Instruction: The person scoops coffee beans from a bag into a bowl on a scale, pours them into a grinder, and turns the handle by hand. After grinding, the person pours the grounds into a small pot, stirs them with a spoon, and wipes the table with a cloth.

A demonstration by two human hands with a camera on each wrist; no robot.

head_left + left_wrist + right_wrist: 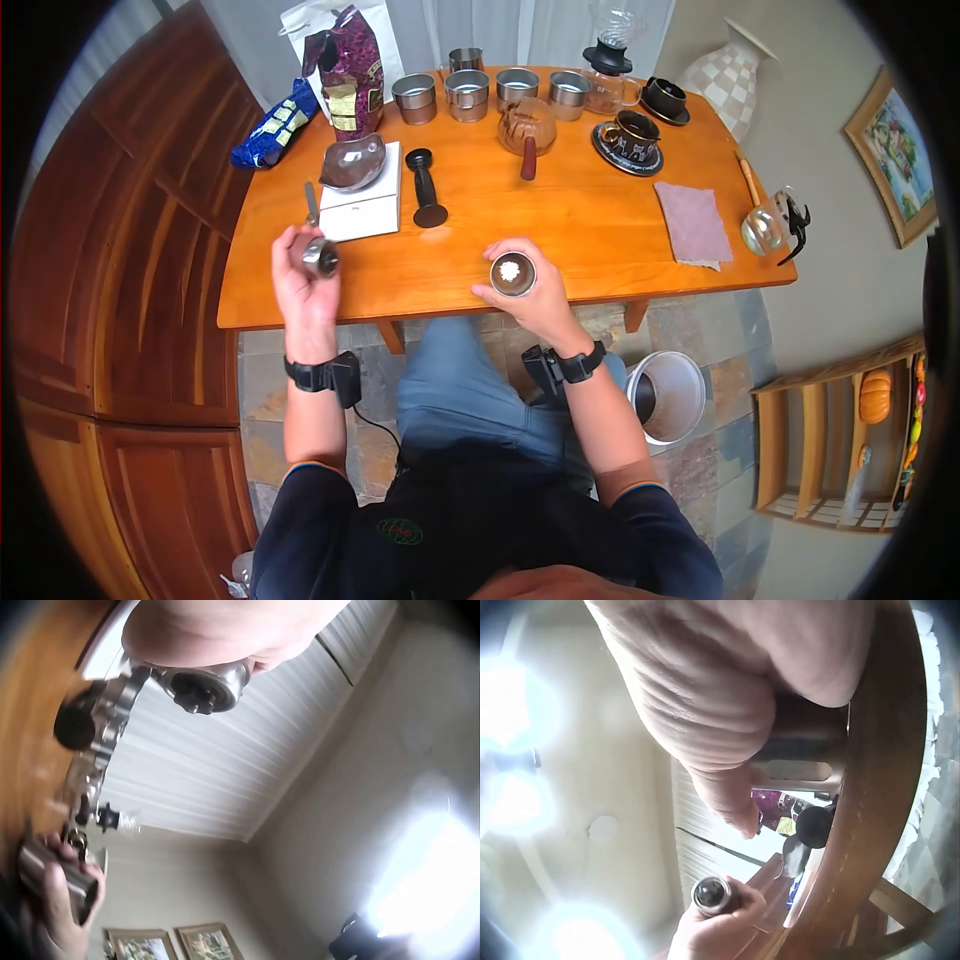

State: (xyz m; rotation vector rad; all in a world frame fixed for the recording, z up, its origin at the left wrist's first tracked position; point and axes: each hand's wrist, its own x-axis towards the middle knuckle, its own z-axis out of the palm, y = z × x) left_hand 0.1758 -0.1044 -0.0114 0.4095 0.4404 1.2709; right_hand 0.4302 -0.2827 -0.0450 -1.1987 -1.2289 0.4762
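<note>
My left hand [303, 293] grips a short metal cylinder [321, 258] with a dark mechanism in its end, above the table's front left. That dark end [201, 691] faces the left wrist camera. Fingers and thumb of my right hand [540, 298] curl round a metal cup-like cylinder [512, 284], with a white toothed shape inside. The left wrist view shows this cylinder [45, 874] tilted in the right hand [64, 919]. In the right wrist view the right hand [712, 697] covers part of it. The two pieces are apart.
A black double-ended tool [425, 190], a scale [362, 215] with a brown dish [353, 165], a teapot [527, 125], several metal cups [468, 97] and a saucered cup [632, 138] stand beyond the hands. A cloth [693, 223] and glass pot [764, 230] are right.
</note>
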